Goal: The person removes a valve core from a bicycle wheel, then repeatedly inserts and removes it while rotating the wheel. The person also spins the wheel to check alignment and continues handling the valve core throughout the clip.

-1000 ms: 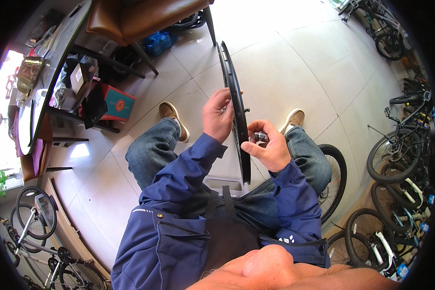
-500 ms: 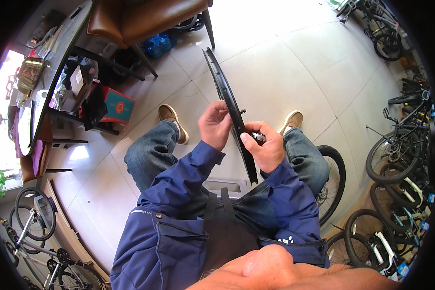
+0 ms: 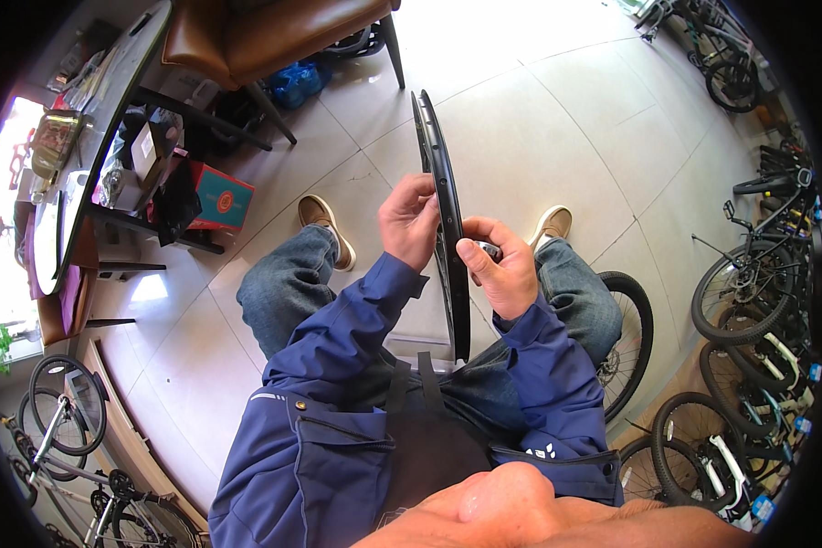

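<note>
A bare black bicycle rim (image 3: 445,173) stands nearly edge-on in front of me, upright between my knees, with small holes along its outer face. My left hand (image 3: 409,222) is at its left side, fingers bent and pinched close to the rim's inner edge; whatever is in them is hidden. On the other side, my right hand (image 3: 502,269) is closed, thumb out toward the rim, around a small dark, shiny metallic part (image 3: 490,250). Its exact kind is hard to make out. The rim's lower end reaches down to my lap.
Below the rim is a pale grey frame-like thing (image 3: 416,348). A bicycle wheel (image 3: 647,333) is beside my right knee. Several bicycles (image 3: 740,283) crowd the right side, more (image 3: 64,429) the lower left. A table (image 3: 110,119), a red-and-teal box (image 3: 221,196) and a brown chair (image 3: 265,41) are at upper left.
The rim has swung more upright, its top moving right and its lower end left. Both hands stay beside it, still closed, with the left shifted slightly.
</note>
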Motion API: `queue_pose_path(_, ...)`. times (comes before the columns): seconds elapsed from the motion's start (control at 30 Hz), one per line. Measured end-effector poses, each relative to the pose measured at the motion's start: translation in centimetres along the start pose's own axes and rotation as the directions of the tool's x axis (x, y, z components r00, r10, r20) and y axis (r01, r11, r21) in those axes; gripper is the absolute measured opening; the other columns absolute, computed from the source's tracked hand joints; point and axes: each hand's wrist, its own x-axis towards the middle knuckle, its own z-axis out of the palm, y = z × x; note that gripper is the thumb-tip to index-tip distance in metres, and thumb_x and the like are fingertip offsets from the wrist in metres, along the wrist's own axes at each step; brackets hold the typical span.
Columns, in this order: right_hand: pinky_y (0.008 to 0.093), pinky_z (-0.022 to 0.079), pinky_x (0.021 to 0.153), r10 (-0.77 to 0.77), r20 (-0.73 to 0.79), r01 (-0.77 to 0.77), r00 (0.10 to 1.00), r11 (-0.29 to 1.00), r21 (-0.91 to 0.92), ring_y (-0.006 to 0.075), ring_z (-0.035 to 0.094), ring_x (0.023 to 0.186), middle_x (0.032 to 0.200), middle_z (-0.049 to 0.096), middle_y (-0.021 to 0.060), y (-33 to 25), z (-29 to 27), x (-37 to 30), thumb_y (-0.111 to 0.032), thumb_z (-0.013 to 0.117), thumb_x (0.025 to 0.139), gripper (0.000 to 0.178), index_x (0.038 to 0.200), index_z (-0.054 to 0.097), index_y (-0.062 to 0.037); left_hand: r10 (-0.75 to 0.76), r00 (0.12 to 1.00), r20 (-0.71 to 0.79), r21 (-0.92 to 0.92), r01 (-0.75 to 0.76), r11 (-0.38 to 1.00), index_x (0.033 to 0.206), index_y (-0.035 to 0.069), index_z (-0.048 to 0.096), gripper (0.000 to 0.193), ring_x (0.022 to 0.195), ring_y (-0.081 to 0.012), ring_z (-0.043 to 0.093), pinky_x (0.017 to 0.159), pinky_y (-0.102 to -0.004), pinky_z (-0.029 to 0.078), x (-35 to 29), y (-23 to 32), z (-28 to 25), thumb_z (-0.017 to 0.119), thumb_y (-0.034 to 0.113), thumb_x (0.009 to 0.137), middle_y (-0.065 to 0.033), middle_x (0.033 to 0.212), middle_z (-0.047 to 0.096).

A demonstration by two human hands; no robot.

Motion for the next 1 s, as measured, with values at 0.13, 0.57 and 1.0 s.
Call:
queue_pose_path(0.13, 0.0214, 0.057, 0.079, -0.007, -0.011, 0.006, 1.000, 1.000, -0.023, 0.0066, 0.068, 0.091, 0.110, 0.073, 0.0044, 0.2, 0.0, 0.0, -0.019, 0.077, 0.105, 0.038, 0.132, 0.065, 0.0050, -0.042, 0.999, 0.031, -0.024, 0.043, 0.999, 0.117, -0.005, 0.070, 0.013, 0.093, -0.0109, 0.066, 0.082, -0.0274, 0.054, 0.2, -0.1, -0.1, 0.065, 0.003, 0.108, -0.0039, 0.107, 0.068)
queue_pose_path(0.57, 0.0172, 0.049, 0.063, -0.026, -0.049, 0.027, 0.998, 1.000, 0.016, 0.0027, 0.063, 0.075, 0.096, 0.074, 0.0006, 0.8, -0.6, 0.2, -0.023, 0.077, 0.104, 0.035, 0.128, 0.067, 0.0011, 0.052, 0.990, 0.131, 0.086, -0.064, 0.994, 0.121, -0.003, 0.070, 0.023, 0.111, -0.0214, 0.069, 0.099, -0.0354, 0.057, -2.4, 0.3, -1.1, 0.073, -0.002, 0.099, -0.0130, 0.124, 0.066)
queue_pose_path(1.0, 0.0276, 0.057, 0.088, 0.041, 0.083, -0.023, 0.996, 0.979, -0.202, 0.0105, 0.068, 0.099, 0.111, 0.073, 0.0040, 1.2, -0.8, -0.4, -0.028, 0.089, 0.094, 0.049, 0.126, 0.068, 0.0011, 0.100, 0.995, 0.010, 0.003, -0.100, 0.995, 0.124, 0.000, 0.066, 0.015, 0.089, -0.0084, 0.062, 0.075, -0.0253, 0.055, 0.0, -0.6, -0.2, 0.062, 0.003, 0.110, -0.0014, 0.116, 0.063)
